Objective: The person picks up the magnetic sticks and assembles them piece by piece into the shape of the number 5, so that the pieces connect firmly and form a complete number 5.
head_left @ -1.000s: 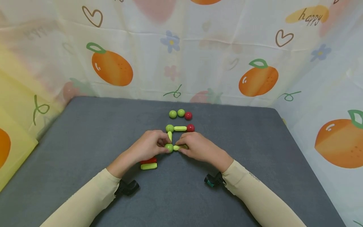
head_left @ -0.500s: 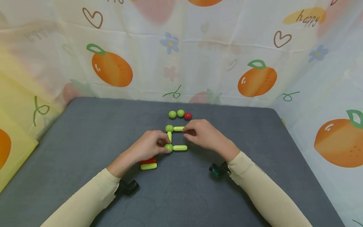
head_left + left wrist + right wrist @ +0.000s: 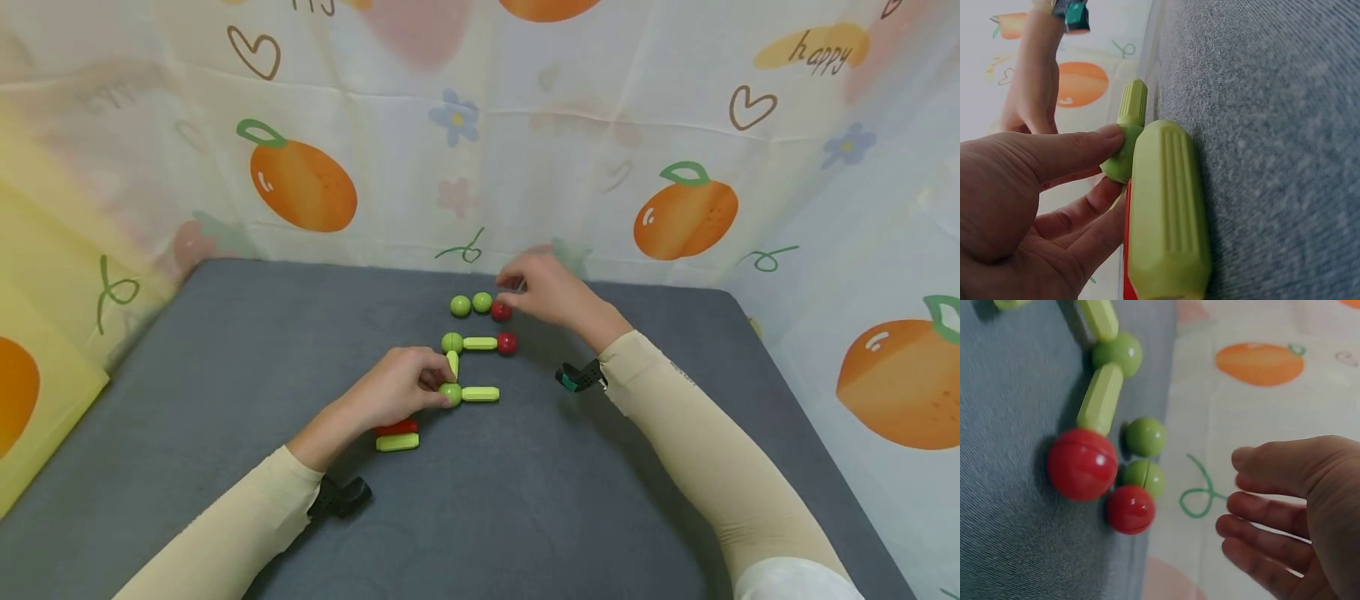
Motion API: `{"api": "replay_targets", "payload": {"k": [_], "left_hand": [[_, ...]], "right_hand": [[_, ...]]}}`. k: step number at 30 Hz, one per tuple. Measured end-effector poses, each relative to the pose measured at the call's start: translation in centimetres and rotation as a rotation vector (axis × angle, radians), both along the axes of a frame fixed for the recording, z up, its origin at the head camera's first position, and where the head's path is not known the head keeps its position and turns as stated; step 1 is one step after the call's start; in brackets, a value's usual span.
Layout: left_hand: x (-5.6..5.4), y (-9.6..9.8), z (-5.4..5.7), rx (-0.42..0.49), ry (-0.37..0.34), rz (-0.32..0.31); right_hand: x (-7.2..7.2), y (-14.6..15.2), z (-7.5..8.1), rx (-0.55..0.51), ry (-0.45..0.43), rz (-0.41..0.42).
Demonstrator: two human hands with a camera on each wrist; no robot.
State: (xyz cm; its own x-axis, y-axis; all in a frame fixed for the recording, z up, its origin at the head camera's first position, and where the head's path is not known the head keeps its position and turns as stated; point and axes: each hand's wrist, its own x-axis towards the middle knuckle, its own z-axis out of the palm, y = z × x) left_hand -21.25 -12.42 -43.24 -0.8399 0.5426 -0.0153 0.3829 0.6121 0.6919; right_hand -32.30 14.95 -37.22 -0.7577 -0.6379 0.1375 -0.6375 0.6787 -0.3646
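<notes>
With thumb and fingers my left hand [image 3: 397, 385] pinches a green ball [image 3: 450, 395] at the near corner of a joined shape. A green rod [image 3: 481, 394] sticks out from that ball to the right. Another green rod [image 3: 453, 364] runs back to a second green ball [image 3: 452, 342], and from there a third green rod [image 3: 480, 343] leads to a red ball [image 3: 507, 343]. My right hand [image 3: 551, 292] is raised by a loose red ball [image 3: 501, 312] at the back. In the right wrist view its fingers [image 3: 1260, 537] are spread and hold nothing.
Two loose green balls, one on the left [image 3: 461, 306] and one in the middle [image 3: 482, 302], line up with the loose red ball. A red rod [image 3: 397, 428] and a green rod [image 3: 397, 442] lie below my left hand. A printed curtain [image 3: 405, 192] borders the grey table [image 3: 300, 333].
My right hand has gone from the near green rod, past the red ball on the shape, to the loose balls at the back. My left hand keeps its pinch on the green ball.
</notes>
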Motion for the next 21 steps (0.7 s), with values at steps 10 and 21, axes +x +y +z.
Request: {"api": "replay_targets", "payload": {"k": [10,21], "left_hand": [[0.0,-0.2,-0.1,0.001,0.009,-0.001],[-0.1,-0.2,-0.2,-0.009,0.038,-0.008]], "right_hand": [[-2.7,-2.6,-2.8,0.119,-0.013,-0.047],[-2.8,-3.5,-4.9,0.143,-0.055,-0.072]]}}
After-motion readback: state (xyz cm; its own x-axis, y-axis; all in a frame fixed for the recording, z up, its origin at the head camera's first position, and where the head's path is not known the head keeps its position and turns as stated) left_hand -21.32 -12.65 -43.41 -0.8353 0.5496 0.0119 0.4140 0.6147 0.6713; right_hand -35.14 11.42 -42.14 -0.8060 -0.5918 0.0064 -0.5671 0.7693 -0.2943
